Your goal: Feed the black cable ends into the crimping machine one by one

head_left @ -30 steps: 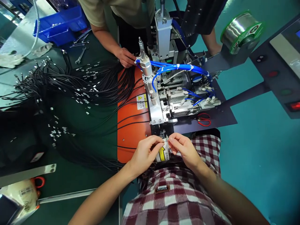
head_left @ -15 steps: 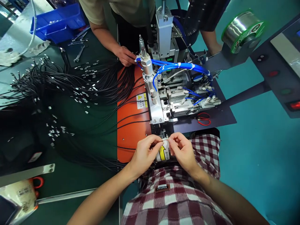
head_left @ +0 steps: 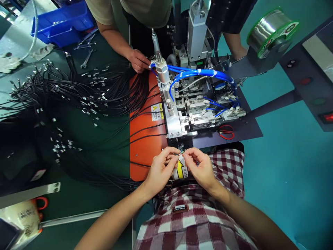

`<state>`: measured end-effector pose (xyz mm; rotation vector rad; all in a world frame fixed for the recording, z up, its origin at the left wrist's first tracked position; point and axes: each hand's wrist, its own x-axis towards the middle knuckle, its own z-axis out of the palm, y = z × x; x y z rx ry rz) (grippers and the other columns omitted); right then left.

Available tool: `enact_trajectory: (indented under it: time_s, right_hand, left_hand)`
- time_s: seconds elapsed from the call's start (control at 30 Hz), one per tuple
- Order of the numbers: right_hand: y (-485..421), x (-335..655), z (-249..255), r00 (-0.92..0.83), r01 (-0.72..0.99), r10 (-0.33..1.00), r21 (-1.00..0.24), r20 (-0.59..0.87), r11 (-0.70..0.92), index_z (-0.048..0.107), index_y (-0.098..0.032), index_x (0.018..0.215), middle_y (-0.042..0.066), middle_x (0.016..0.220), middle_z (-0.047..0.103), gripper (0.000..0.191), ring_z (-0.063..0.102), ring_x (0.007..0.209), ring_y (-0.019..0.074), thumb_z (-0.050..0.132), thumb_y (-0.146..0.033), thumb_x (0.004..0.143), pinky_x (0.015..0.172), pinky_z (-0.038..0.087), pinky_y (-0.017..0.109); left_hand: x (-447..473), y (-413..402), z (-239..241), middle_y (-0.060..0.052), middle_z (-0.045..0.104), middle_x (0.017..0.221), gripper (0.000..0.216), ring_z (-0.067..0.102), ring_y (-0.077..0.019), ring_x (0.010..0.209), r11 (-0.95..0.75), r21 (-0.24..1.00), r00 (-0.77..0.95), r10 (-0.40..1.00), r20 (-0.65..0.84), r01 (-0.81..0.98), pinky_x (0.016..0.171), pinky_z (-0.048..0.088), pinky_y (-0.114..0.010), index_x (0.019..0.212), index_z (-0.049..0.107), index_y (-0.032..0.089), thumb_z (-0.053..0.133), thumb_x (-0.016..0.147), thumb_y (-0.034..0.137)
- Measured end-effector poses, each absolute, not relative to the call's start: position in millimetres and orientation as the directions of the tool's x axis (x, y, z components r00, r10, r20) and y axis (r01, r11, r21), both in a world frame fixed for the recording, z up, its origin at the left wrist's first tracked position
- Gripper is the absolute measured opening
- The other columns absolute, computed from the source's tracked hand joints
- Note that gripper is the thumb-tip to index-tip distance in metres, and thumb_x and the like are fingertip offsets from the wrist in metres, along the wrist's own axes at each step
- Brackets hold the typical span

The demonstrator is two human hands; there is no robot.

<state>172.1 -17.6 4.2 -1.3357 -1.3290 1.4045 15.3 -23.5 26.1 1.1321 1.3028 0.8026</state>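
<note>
My left hand (head_left: 159, 170) and my right hand (head_left: 199, 167) meet just in front of the small machine (head_left: 182, 114). Between their fingertips they pinch the stripped end of a thin cable (head_left: 180, 153), whose coloured strands show at the tip. Both hands hover over a yellow warning label (head_left: 182, 170) at the near edge of the orange plate (head_left: 144, 146). Several black cables (head_left: 145, 130) run across that plate from the left.
A big heap of black cables with metal ends (head_left: 65, 100) covers the green table on the left. Another person's hand (head_left: 139, 60) rests at the far edge. Red scissors (head_left: 225, 132), a solder spool (head_left: 272, 29), a blue bin (head_left: 62, 24) and wrenches (head_left: 87, 59) lie around.
My hands stay together at the machine's front, shifting slightly left while the fingers rework the cable end. The head camera tilted a little, so the machine's top cylinder appears shifted right.
</note>
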Motion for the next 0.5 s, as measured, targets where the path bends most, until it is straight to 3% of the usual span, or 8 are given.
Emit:
enact_trajectory:
  time_s: [0.2, 0.37, 0.5]
  right_hand:
    - [-18.5, 170.5, 5.8, -0.167, 0.166, 0.976, -0.980, -0.140, -0.112, 0.057, -0.017, 0.081, -0.001, 0.067, 0.053, 0.018, 0.045, 0.057, 0.0105, 0.052, -0.031, 0.091, 0.052, 0.038, 0.023]
    - [-19.7, 169.0, 10.9, -0.205, 0.126, 0.968, -0.984, -0.148, -0.124, 0.056, -0.017, 0.080, -0.001, 0.067, 0.052, 0.018, 0.044, 0.058, 0.0103, 0.053, -0.031, 0.090, 0.053, 0.037, 0.023]
    - [-19.2, 165.3, 11.1, -0.232, 0.073, 0.948, -0.976, -0.216, -0.204, 0.054, -0.017, 0.079, -0.003, 0.063, 0.048, 0.020, 0.042, 0.055, 0.0097, 0.053, -0.033, 0.091, 0.050, 0.035, 0.022]
  left_hand:
    - [18.6, -22.8, 27.1, -0.003, 0.061, 0.090, 0.016, 0.057, -0.0105, 0.070, 0.245, 0.955, 0.093, 0.961, -0.262, 0.165, 0.056, 0.044, -0.018, 0.095, 0.061, 0.019, 0.061, 0.085, 0.031]
    - [19.5, -19.5, 31.7, 0.002, 0.052, 0.066, 0.020, 0.041, -0.0045, 0.047, 0.369, 0.928, 0.068, 0.928, -0.366, -0.044, 0.042, 0.032, -0.017, 0.078, 0.060, 0.015, 0.065, 0.082, 0.034]
    - [16.2, -18.8, 30.5, 0.008, 0.037, 0.049, 0.021, 0.027, -0.0028, 0.040, 0.487, 0.837, 0.135, 0.874, -0.468, -0.250, 0.040, 0.022, -0.017, 0.076, 0.058, 0.015, 0.066, 0.081, 0.034]
